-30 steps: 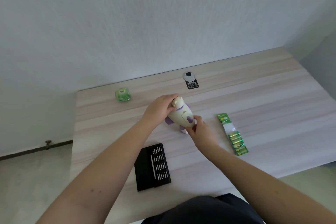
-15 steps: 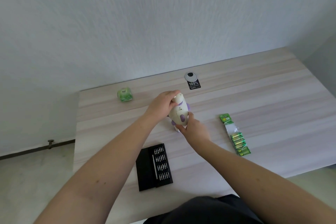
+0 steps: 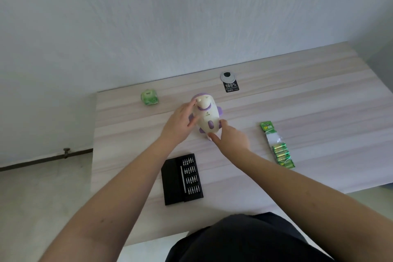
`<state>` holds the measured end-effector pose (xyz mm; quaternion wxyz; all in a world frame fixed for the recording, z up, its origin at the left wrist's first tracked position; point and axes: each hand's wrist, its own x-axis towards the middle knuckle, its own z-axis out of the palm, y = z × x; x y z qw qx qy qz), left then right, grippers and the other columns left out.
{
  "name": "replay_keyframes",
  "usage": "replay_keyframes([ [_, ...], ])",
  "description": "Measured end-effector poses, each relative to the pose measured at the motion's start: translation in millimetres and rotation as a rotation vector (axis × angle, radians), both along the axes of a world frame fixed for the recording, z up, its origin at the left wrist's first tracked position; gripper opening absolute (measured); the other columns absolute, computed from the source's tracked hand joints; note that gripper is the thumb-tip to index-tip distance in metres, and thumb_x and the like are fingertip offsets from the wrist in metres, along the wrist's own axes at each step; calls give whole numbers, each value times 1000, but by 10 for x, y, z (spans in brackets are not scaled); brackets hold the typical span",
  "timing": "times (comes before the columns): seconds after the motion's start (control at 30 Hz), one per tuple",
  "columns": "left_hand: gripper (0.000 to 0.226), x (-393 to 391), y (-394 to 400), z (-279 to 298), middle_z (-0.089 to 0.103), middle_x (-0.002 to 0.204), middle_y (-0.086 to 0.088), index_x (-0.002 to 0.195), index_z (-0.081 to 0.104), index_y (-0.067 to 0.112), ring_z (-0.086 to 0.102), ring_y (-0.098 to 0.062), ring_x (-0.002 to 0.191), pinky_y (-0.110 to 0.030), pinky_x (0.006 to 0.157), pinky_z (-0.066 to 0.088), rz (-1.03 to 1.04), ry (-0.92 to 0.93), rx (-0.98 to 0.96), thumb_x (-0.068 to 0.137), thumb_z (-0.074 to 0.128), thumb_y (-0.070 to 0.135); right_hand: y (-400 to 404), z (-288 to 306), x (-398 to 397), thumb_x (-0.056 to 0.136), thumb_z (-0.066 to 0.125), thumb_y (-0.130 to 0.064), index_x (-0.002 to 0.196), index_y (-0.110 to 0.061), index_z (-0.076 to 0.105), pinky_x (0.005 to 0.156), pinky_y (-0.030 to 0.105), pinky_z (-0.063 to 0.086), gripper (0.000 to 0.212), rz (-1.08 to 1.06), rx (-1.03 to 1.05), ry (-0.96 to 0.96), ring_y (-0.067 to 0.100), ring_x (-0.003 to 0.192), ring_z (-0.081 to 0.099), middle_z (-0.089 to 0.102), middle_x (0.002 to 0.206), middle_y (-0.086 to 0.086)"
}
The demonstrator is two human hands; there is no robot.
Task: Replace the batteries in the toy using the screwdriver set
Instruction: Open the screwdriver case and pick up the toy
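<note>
Since half a second ago the toy (image 3: 207, 116) has tipped further back, its underside now facing the camera, and the left hand (image 3: 180, 125) has loosened from its head.

From the head camera, the white-and-purple toy sits at the middle of the table (image 3: 308, 100), held between both hands. Left hand lies against its 9 o'clock side with fingers nearly straight — touching, not wrapped. Right hand (image 3: 231, 138), at the toy's 5 o'clock, pinches its lower end between thumb and forefinger.

At 6 o'clock from the toy lies the open black screwdriver set (image 3: 181, 178); at 3 o'clock, well apart, the green battery pack (image 3: 276, 144). A small green cube (image 3: 149, 97) sits at 10 o'clock — a black label (image 3: 231, 87) at 1 o'clock.
</note>
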<state>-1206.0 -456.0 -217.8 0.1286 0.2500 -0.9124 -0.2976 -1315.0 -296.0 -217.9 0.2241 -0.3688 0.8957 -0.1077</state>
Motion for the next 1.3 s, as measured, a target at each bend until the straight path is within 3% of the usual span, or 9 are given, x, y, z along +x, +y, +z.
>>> replay_keyframes([
  [0.13,51,310,140,-139,53,134,-11,142,42,9,50,-24,121,-32,103,37,63,-49,46,94,59,17,2,-53,0,92,43,-59,128,-20,38,63,34,45,53,-27,-27,-3,30,83,63,66,93,6],
  [0.27,32,688,286,-344,58,111,0,126,59,17,58,-16,97,-36,89,48,141,-158,141,94,59,22,24,-118,15,91,44,-59,129,-23,35,64,34,44,53,-48,-66,-51,29,86,64,66,91,4],
  [0.4,21,1067,476,-513,58,96,3,109,65,17,55,-14,83,-36,81,50,157,-262,148,90,63,23,120,-107,106,92,47,-56,134,-20,32,67,34,43,58,-91,-84,-49,29,97,62,62,107,4],
  [0.53,33,1329,619,-629,57,105,3,119,60,21,54,-19,100,-30,80,43,130,-415,187,89,64,33,277,-113,264,96,50,-41,117,-12,48,78,37,45,36,-100,-131,-4,26,105,53,56,113,6],
  [0.67,56,1392,733,-693,50,123,-2,138,45,21,48,-22,114,-36,95,43,76,-506,166,88,63,38,321,-312,532,97,48,-28,106,-13,61,86,38,45,21,65,-126,-101,26,104,51,56,107,7],
  [0.8,69,1431,792,-739,42,133,-5,145,35,19,43,-26,121,-38,102,40,74,-547,186,86,66,38,279,-514,830,98,48,-25,118,-22,64,90,34,46,26,162,-72,-301,23,104,55,54,110,6],
  [1.0,85,1380,822,-752,36,134,-5,147,29,20,39,-26,123,-38,102,40,52,-589,146,79,74,43,237,-668,992,97,47,-24,140,-26,48,98,35,43,42,273,86,-357,27,110,53,50,122,10],
  [1.3,94,1329,828,-779,38,129,-5,141,35,17,42,-25,118,-35,99,39,56,-592,107,65,84,45,172,-727,1001,98,47,-22,140,-25,48,96,37,45,42,251,73,-343,26,109,53,48,122,9],
])
